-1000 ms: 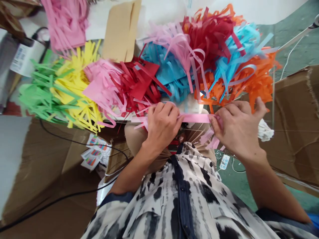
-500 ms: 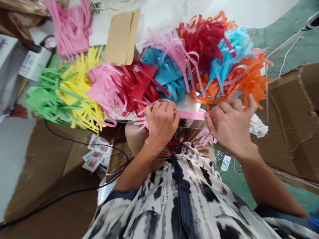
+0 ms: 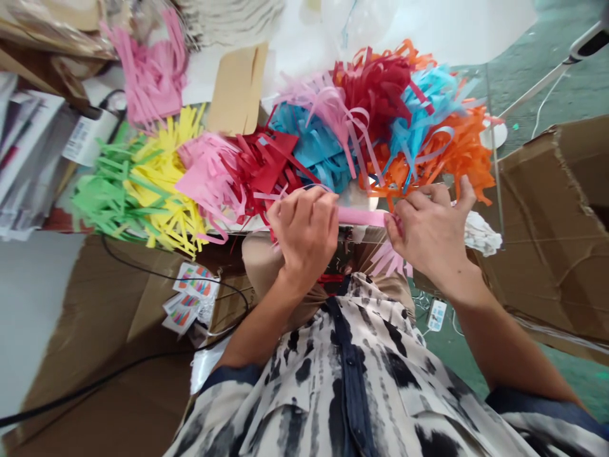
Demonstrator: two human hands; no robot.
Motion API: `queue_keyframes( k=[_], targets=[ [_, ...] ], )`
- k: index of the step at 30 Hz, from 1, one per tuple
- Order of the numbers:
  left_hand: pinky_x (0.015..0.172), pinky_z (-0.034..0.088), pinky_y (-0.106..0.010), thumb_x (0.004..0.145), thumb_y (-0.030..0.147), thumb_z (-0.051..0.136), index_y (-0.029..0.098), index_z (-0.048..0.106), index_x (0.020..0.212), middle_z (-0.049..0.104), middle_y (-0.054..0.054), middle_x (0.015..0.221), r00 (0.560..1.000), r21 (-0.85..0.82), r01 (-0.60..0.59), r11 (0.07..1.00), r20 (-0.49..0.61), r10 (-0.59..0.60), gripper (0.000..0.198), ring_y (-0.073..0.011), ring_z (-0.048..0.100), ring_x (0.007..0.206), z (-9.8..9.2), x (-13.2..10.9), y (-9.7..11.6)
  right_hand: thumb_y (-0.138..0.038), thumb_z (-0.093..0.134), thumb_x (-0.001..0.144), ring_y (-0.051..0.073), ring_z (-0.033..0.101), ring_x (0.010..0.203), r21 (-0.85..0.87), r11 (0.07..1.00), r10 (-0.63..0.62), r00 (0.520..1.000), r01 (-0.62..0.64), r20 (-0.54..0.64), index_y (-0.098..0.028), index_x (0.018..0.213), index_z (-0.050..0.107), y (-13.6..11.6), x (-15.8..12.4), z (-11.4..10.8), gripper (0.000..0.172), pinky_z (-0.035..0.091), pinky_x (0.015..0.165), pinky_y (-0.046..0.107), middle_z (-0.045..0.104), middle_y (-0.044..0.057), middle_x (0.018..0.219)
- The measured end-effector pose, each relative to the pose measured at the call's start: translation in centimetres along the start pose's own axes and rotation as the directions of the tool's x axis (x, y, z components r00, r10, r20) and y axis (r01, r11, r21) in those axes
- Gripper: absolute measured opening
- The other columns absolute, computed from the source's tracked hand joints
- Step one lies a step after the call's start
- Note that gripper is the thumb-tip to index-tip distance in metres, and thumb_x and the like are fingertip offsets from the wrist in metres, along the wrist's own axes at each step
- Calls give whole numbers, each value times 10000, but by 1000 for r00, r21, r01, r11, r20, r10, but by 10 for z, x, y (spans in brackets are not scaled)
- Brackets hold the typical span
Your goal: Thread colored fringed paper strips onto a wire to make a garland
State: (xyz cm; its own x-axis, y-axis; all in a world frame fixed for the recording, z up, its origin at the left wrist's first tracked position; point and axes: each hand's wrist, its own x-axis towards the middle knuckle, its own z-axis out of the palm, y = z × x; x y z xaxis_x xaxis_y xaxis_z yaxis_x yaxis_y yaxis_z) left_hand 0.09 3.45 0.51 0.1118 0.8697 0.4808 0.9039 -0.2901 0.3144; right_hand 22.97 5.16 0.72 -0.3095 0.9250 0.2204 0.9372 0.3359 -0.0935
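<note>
A rolled strip of pink fringed tissue paper (image 3: 361, 217) stretches level between my two hands at the table's near edge. My left hand (image 3: 307, 231) has its fingers curled round the strip's left end. Thumb and forefinger of my right hand (image 3: 428, 228) pinch the other end, while its little finger sticks out. Below the right hand hangs some light pink fringe (image 3: 389, 259). Just beyond the hands lie fringed tissue bundles: red (image 3: 269, 162), blue (image 3: 316, 149) and orange (image 3: 457, 158). My fingers hide both ends of the strip.
To the left are green (image 3: 107, 197), yellow (image 3: 166, 190) and pink (image 3: 212, 171) bundles. A brown paper envelope (image 3: 235, 89) lies behind them. Cardboard boxes (image 3: 554, 235) stand at both sides below the table. A black cable (image 3: 137, 368) runs across the left box.
My left hand has turned a little, its knuckles now more raised, and the fringe at its left shows less. The right hand keeps its pinch. The whole view has shifted slightly.
</note>
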Motion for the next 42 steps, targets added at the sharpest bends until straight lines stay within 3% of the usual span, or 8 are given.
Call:
queue_keyframes(
  k=[7, 13, 16, 20, 28, 35, 39, 42],
  targets=[
    [1267, 414, -492, 1116, 378, 530, 237, 615, 1515, 669, -72, 1550, 876, -185, -382, 906, 242, 418, 432, -265, 617, 1459, 21, -23, 18, -325, 495, 1026, 395, 595, 1171, -4, 1000, 25, 1000, -25, -3, -215, 942, 759, -2, -1, 2, 298, 265, 1137, 723, 736, 133, 942],
    [1273, 438, -495, 1116, 424, 516, 184, 600, 1547, 608, -100, 1611, 855, -171, -361, 917, 331, 399, 500, -284, 560, 1519, 32, -14, 8, -330, 547, 1018, 401, 597, 1237, -46, 980, 183, 968, -194, -173, -225, 1128, 747, 14, -20, -10, 251, 282, 1189, 680, 747, 179, 1195],
    [1268, 445, -486, 1126, 406, 494, 162, 604, 1538, 604, -89, 1616, 851, -177, -386, 906, 311, 423, 491, -280, 560, 1518, 30, -14, 6, -245, 558, 1013, 353, 627, 1275, -38, 997, 58, 957, -72, -284, -284, 1244, 730, 11, -35, -15, 291, 270, 1233, 629, 785, 93, 1271],
    [1258, 457, -501, 1110, 380, 535, 180, 611, 1535, 605, -100, 1613, 854, -170, -383, 908, 309, 418, 476, -294, 559, 1519, 25, -21, 8, -175, 595, 985, 336, 659, 1326, -16, 983, -184, 967, 184, -177, -304, 1328, 698, -4, -49, -4, 380, 216, 1277, 639, 804, 33, 1310],
    [1283, 435, -500, 1097, 292, 559, 224, 574, 1568, 573, -78, 1643, 833, -138, -433, 891, 317, 453, 476, -261, 547, 1534, 12, -42, -4, -214, 672, 963, 362, 675, 1324, 69, 989, -122, 980, 134, -157, -318, 1337, 719, -10, -69, 9, 391, 179, 1267, 715, 807, 27, 1309],
    [1290, 334, -678, 1065, 341, 649, 265, 706, 1381, 668, -67, 1551, 935, 54, -313, 948, 190, 298, 330, -341, 600, 1457, -13, -33, -50, -266, 697, 996, 315, 642, 1285, -11, 985, -166, 946, 170, -279, -274, 1356, 709, -10, -63, 18, 361, 174, 1280, 681, 821, 29, 1191],
    [1242, 418, -568, 1011, 356, 739, 266, 770, 1202, 735, -71, 1455, 958, 33, -285, 958, -34, 286, 213, -295, 632, 1368, -12, -35, -32, -314, 686, 1019, 303, 629, 1269, -86, 983, -181, 950, 164, -254, -276, 1318, 732, -11, -58, 22, 305, 208, 1269, 678, 798, 52, 1152],
    [1099, 499, -422, 1040, 302, 701, 266, 753, 1277, 804, -52, 1297, 920, -51, -387, 921, 45, 389, 245, -230, 692, 1241, 4, -35, -8, -321, 694, 1017, 287, 628, 1239, -109, 980, -189, 945, 165, -268, -304, 1246, 762, -9, -56, 24, 240, 211, 1271, 659, 789, 33, 1097]
  ],
)
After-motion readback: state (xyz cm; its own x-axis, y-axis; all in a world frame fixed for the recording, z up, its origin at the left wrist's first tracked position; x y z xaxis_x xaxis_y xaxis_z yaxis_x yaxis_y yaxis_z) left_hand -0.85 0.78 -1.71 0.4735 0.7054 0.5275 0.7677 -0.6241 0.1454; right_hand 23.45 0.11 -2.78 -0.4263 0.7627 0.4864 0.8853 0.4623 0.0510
